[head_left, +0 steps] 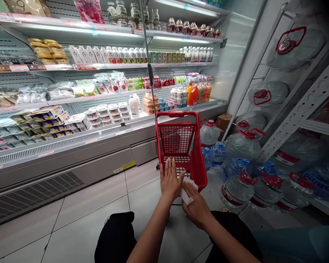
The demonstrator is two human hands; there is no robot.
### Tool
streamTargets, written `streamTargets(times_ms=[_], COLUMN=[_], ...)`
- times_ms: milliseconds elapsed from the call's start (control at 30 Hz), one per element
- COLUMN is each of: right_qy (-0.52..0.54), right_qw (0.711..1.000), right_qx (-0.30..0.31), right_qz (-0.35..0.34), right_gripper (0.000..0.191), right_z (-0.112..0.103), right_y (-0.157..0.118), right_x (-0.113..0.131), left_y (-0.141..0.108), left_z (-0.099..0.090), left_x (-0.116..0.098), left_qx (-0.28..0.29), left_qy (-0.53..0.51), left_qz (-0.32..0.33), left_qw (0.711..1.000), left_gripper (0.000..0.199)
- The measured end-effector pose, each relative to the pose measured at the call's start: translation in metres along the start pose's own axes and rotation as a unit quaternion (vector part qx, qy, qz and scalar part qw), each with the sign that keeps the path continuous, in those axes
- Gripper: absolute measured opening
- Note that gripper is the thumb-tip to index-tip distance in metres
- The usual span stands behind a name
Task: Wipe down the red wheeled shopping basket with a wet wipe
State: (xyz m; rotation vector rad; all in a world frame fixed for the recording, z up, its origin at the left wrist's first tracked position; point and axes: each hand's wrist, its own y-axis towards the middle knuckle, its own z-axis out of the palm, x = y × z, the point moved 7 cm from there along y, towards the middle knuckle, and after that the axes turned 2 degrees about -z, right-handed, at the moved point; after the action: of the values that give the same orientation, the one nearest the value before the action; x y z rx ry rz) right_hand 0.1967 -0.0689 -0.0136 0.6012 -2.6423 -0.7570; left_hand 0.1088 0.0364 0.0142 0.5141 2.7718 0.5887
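Note:
A red plastic shopping cart [203,164] with a grid-like basket stands on the floor in front of me. At its near rim is my left hand [170,181], fingers stretched out and nothing held in it. Just right of it, my right hand [195,204] presses a crumpled white tissue [186,193] against the near edge of the cart. The tissue lies under the fingers and partly sticks out below them. My palms hide part of the cart's near side.
A refrigerated display case [98,149] with shelves of bottles, tubs and packets runs along the left and back. Large water bottles [237,190] stand on the floor at right, beside a white metal rack [298,117]. Pale floor tiles [98,208] lie around my knees.

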Motion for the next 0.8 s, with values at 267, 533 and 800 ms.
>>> streamTargets(times_ms=[267,533,800], right_qy=[-0.021,-0.023,-0.045], right_qw=[0.996,0.997,0.995], right_qx=[0.058,0.034,0.048], right_qz=[-0.067,-0.063,-0.077], right_gripper=[0.085,0.085,0.084], right_z=[-0.032,-0.012,-0.026], right_y=[-0.007,0.01,0.021], right_x=[-0.018,0.003,-0.052], left_y=[0.009,-0.014,-0.005], left_z=[-0.017,-0.009,-0.012], left_x=[0.068,0.029,0.065], left_qx=[0.023,0.039,0.069], left_qy=[0.025,0.009,0.003], left_qz=[-0.009,0.024,0.016], left_qw=[0.999,0.999,0.997], left_gripper=[0.076,0.075,0.074])
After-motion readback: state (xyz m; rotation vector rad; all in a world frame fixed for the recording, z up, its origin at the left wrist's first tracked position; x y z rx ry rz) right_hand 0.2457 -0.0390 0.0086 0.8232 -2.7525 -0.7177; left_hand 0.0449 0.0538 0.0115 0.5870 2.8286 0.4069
